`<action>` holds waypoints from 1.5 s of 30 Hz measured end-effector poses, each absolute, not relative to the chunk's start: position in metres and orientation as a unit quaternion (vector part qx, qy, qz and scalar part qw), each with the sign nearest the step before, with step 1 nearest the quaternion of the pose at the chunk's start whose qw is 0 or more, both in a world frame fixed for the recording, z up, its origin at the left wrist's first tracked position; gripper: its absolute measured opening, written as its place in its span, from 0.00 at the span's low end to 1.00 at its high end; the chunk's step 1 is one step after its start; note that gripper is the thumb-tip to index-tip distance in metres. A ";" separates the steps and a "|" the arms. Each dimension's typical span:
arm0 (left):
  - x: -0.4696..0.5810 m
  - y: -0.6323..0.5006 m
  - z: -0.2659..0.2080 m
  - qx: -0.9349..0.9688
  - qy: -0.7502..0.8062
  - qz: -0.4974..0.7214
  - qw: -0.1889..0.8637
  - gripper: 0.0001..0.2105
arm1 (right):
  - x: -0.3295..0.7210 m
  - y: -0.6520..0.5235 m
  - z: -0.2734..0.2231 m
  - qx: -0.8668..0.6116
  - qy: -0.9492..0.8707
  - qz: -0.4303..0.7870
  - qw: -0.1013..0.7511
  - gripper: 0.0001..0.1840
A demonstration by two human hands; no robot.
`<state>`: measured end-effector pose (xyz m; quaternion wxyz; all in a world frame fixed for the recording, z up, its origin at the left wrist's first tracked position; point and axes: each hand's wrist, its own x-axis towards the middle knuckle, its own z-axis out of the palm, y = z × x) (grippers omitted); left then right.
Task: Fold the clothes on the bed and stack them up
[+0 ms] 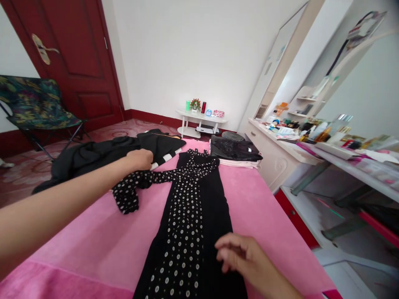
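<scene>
A long black dress [183,216] with a white-dotted middle panel lies stretched out lengthwise. One dotted sleeve is folded across its top, and the other dotted sleeve [126,195] reaches out to the left, bent downward. My left hand [141,160] is closed on that outstretched sleeve near its bend; the fingertips are hidden behind the hand. Over the dress's lower right edge hovers my right hand [238,253], its fingers loosely curled and apart with nothing seen in them.
Dark clothes [102,155] are heaped left on the pink bedspread [255,207]. A folded stack [235,149] lies at the far right. Beyond are a small white table [202,116] and a folding chair [34,104]. A cluttered dresser [271,153] stands right.
</scene>
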<state>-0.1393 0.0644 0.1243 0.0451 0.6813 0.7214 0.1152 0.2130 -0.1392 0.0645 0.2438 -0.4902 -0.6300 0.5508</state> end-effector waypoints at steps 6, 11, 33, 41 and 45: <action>-0.079 0.070 0.071 0.759 0.605 0.229 0.068 0.17 | 0.218 -0.009 0.047 -0.559 -0.593 0.406 0.414 0.20; -0.048 0.092 0.030 0.715 0.612 0.302 0.154 0.18 | 0.216 0.088 0.031 -0.560 -0.641 0.269 0.451 0.27; -0.059 0.113 0.004 0.601 0.718 0.338 0.101 0.09 | 0.162 0.172 0.003 -0.651 -0.707 0.043 0.274 0.16; -0.060 0.111 -0.006 0.644 0.660 0.382 0.060 0.09 | 0.153 0.143 0.000 -0.577 -0.808 0.038 0.116 0.27; -0.062 0.110 -0.010 0.671 0.612 0.417 0.043 0.12 | 0.153 0.137 0.007 -0.587 -0.802 0.088 0.070 0.30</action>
